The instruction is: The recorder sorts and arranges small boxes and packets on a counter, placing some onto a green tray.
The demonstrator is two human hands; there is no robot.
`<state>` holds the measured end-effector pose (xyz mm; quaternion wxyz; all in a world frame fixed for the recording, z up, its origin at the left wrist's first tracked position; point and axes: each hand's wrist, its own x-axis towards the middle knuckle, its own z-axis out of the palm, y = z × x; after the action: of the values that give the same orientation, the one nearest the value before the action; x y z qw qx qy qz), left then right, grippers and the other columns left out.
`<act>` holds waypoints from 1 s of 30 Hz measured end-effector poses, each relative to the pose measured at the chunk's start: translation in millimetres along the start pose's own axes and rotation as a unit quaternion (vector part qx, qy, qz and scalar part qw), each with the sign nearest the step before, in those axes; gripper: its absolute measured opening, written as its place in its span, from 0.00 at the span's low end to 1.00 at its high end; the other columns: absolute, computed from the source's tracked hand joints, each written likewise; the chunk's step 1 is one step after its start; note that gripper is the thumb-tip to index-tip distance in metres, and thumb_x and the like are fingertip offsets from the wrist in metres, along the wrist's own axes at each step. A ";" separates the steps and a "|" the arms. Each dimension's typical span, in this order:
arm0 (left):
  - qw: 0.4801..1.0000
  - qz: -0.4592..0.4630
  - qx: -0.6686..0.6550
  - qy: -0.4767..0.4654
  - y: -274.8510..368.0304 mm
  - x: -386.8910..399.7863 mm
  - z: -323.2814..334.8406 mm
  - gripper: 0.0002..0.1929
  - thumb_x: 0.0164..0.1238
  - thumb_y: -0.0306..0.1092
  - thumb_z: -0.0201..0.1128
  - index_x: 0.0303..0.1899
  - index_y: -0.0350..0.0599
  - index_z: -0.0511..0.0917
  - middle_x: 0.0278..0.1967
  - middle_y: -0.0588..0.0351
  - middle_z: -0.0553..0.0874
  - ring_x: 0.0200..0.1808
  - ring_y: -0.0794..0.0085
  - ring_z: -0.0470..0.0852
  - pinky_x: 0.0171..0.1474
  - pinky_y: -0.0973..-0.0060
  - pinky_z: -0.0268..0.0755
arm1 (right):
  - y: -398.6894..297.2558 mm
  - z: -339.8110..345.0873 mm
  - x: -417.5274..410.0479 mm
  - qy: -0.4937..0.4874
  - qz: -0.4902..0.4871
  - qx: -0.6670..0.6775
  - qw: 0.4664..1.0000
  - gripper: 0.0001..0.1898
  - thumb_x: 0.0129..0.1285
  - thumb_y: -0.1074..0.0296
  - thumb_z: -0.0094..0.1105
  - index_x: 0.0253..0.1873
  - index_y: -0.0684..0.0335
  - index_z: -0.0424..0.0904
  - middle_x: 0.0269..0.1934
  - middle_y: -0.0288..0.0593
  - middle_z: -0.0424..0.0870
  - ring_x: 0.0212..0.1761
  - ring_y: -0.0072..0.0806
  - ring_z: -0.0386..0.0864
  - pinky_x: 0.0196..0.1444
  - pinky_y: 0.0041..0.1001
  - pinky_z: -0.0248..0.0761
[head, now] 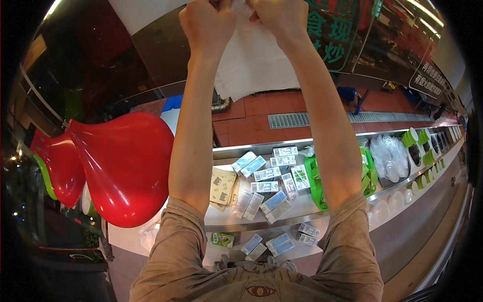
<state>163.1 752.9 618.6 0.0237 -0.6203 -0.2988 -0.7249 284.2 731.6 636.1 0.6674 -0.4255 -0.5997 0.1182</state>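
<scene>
Both of my arms reach up to the top of the picture, where the frame edge cuts off some fingers. My left hand and my right hand are curled close together, with wrinkled translucent plastic film between them. A white sheet hangs below and beyond the hands; whether it joins the film I cannot tell. Under my forearms is a counter with several small white and blue drink cartons, lying at various angles. Beside them lies a stack of bear-printed tan paper pieces.
Large glossy red shapes stand at left. Right of the cartons are a bright green bag with green packs, clear plastic lids and green cups. Lettered dark glass rises beyond, above a red floor with a metal grate.
</scene>
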 end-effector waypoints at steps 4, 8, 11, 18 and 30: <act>0.999 -0.003 0.042 -0.018 3.3 -5.0 2.5 0.04 0.62 0.25 0.64 0.36 0.35 0.84 0.30 0.48 0.87 0.30 0.66 0.85 0.39 0.72 0.76 | 3.0 -4.0 1.5 -0.019 -0.010 -0.080 0.997 0.09 0.54 0.69 0.62 0.28 0.67 0.88 0.19 0.49 0.84 0.24 0.35 0.86 0.33 0.28 0.78; 0.986 0.004 0.167 -0.019 12.7 -10.1 2.2 0.07 0.63 0.30 0.65 0.37 0.36 0.85 0.31 0.46 0.88 0.31 0.59 0.85 0.40 0.67 0.77 | 5.0 -2.8 -4.7 -0.032 -0.024 -0.092 0.995 0.11 0.56 0.65 0.63 0.28 0.66 0.88 0.18 0.49 0.83 0.23 0.35 0.86 0.32 0.30 0.77; 0.970 0.096 0.217 0.053 34.5 -26.2 -7.2 0.08 0.62 0.32 0.66 0.36 0.37 0.85 0.30 0.46 0.88 0.31 0.58 0.85 0.41 0.67 0.77 | 11.1 9.3 -13.0 0.015 -0.087 -0.108 0.990 0.12 0.57 0.64 0.63 0.29 0.67 0.87 0.18 0.51 0.82 0.23 0.37 0.85 0.30 0.33 0.75; 0.983 0.053 -0.030 -0.171 106.4 -292.1 -125.3 0.12 0.51 0.25 0.68 0.40 0.44 0.85 0.40 0.52 0.83 0.32 0.62 0.81 0.35 0.69 0.73 | 42.0 3.9 -34.0 0.182 -0.432 -0.241 0.850 0.10 0.60 0.69 0.62 0.35 0.73 0.85 0.24 0.49 0.86 0.25 0.37 0.86 0.30 0.31 0.78; 0.659 -0.558 0.494 -0.101 122.3 -601.3 -558.3 0.07 0.63 0.31 0.65 0.40 0.45 0.87 0.32 0.50 0.88 0.29 0.66 0.85 0.33 0.71 0.75 | 103.0 -76.1 -510.5 -0.518 0.376 -0.036 0.767 0.10 0.66 0.71 0.58 0.49 0.61 0.85 0.34 0.39 0.88 0.28 0.22 0.83 0.27 0.23 0.72</act>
<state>-143.5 192.2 89.8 -0.1123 -0.3033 -0.9036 -0.2810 259.9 421.0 211.9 0.1418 -0.5151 -0.6499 0.5406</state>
